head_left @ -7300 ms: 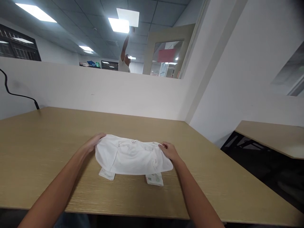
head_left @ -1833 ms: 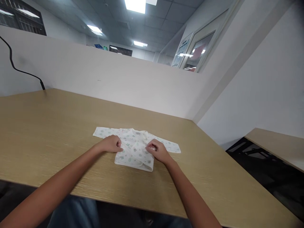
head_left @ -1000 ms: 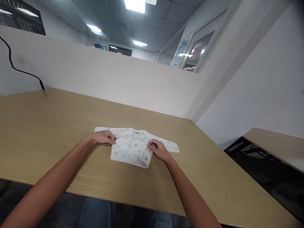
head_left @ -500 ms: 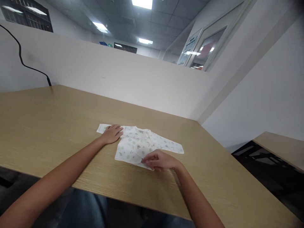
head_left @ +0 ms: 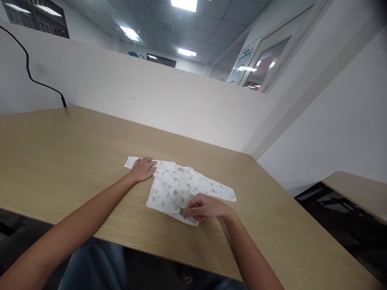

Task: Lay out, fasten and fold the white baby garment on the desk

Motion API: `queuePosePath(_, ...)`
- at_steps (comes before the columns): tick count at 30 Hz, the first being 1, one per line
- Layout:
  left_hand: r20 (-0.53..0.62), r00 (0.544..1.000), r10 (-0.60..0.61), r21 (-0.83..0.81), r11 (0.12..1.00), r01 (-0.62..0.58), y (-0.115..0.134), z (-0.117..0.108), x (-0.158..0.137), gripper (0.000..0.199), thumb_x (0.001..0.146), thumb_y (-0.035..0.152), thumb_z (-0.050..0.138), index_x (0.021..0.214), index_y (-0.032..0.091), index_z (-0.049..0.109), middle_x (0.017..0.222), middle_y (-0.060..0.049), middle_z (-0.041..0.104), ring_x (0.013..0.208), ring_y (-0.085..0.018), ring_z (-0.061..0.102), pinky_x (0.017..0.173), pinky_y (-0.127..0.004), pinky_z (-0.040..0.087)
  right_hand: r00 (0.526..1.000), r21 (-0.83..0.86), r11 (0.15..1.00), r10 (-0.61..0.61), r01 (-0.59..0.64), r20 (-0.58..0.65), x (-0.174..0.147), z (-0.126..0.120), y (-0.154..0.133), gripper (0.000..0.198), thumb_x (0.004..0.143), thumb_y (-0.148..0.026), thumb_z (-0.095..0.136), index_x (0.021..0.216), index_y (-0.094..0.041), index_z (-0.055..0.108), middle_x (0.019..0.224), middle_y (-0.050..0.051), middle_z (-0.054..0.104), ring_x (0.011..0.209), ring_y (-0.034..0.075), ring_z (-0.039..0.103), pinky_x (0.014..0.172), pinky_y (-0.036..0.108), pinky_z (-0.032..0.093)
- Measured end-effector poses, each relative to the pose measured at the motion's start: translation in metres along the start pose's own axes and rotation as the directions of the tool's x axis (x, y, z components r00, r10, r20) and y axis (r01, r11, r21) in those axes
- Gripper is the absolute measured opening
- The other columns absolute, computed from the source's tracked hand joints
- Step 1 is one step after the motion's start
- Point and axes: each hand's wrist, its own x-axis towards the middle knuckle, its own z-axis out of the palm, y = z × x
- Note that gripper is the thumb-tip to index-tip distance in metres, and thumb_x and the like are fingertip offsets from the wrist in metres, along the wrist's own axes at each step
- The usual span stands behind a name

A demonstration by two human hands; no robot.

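Observation:
A small white baby shirt (head_left: 165, 183) with a printed pattern lies spread on the wooden table (head_left: 99, 145), its collar away from me and both long sleeves out to the sides. My left hand (head_left: 143, 169) rests flat with fingers spread on the sleeve at the left, near the shoulder. Pinched at the lower right front of the shirt is my right hand (head_left: 205, 207), its fingers closed on the front panel's edge. That panel is a little lifted, and a gap shows under it. The fingertips of the right hand are partly hidden.
A white partition (head_left: 169, 96) rises behind the table's far edge. A black cable (head_left: 45, 85) runs down it at the left. Another table (head_left: 356, 193) stands to the right. My legs (head_left: 93, 266) are below the front edge.
My right hand has moved slightly toward me and right, lifting the shirt's front panel so a gap now shows beneath. My left hand has stayed on the sleeve.

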Motion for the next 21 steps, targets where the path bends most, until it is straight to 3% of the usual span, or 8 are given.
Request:
queuePosePath(3,0.003,1.0,-0.003,-0.004,1.0,0.003,-0.001,0.002,0.001,0.053,0.099,0.049,0.034,0.141,0.028,0.058,0.155,-0.008,0.05,0.146,-0.026,0.04,0.122,-0.053,0.026,0.974,-0.023,0.996,-0.09,0.088,-0.206,0.005,0.003,0.004,0.036,0.087,-0.05,0.069,0.075,-0.015,0.068,0.062,-0.002,0.055,0.056,0.009,0.047,0.052,0.022,0.033)
queuePosePath(7,0.022,1.0,0.005,0.012,1.0,-0.005,-0.005,0.004,0.003,0.054,0.099,0.049,0.034,0.144,0.028,0.055,0.157,-0.008,0.047,0.147,-0.027,0.038,0.122,-0.056,0.024,0.855,-0.297,0.946,-0.257,0.128,-0.45,0.016,0.01,0.004,0.03,0.081,-0.042,0.076,0.072,-0.018,0.06,0.07,-0.002,0.054,0.064,0.011,0.044,0.058,0.024,0.034)
queuePosePath(9,0.025,1.0,0.006,0.021,1.0,-0.007,-0.006,0.005,0.004,0.054,0.099,0.049,0.034,0.144,0.029,0.055,0.157,-0.008,0.047,0.147,-0.027,0.038,0.122,-0.056,0.024,0.836,-0.443,0.887,-0.339,0.131,-0.431,0.02,0.015,0.001,0.022,0.078,-0.035,0.078,0.079,-0.019,0.062,0.079,-0.001,0.058,0.071,0.012,0.048,0.065,0.025,0.037)
queuePosePath(12,0.031,0.999,0.006,0.028,1.0,-0.007,-0.006,0.004,0.004,0.054,0.099,0.05,0.034,0.144,0.029,0.055,0.157,-0.008,0.047,0.147,-0.027,0.038,0.122,-0.055,0.024,0.855,-0.539,0.833,-0.366,0.125,-0.368,0.022,0.022,-0.001,0.012,0.079,-0.022,0.072,0.087,-0.021,0.064,0.088,0.0,0.061,0.077,0.013,0.052,0.07,0.025,0.039)
queuePosePath(17,0.042,0.999,0.004,0.032,0.999,-0.005,-0.006,0.004,0.004,0.054,0.099,0.049,0.034,0.145,0.029,0.053,0.158,-0.008,0.045,0.148,-0.027,0.037,0.122,-0.055,0.023,0.827,-0.66,0.749,-0.411,0.066,-0.383,0.025,0.031,-0.004,0.015,0.073,-0.008,0.059,0.08,-0.02,0.057,0.084,-0.001,0.059,0.075,0.013,0.049,0.066,0.025,0.035)
queuePosePath(21,0.037,0.999,0.0,0.021,1.0,-0.001,-0.006,0.005,0.004,0.053,0.099,0.049,0.035,0.144,0.03,0.054,0.158,-0.008,0.046,0.148,-0.026,0.036,0.122,-0.055,0.023,0.809,-0.576,0.805,-0.43,0.142,-0.401,0.019,0.027,-0.008,0.014,0.074,-0.008,0.056,0.081,-0.021,0.055,0.084,0.0,0.058,0.074,0.013,0.049,0.066,0.026,0.037)
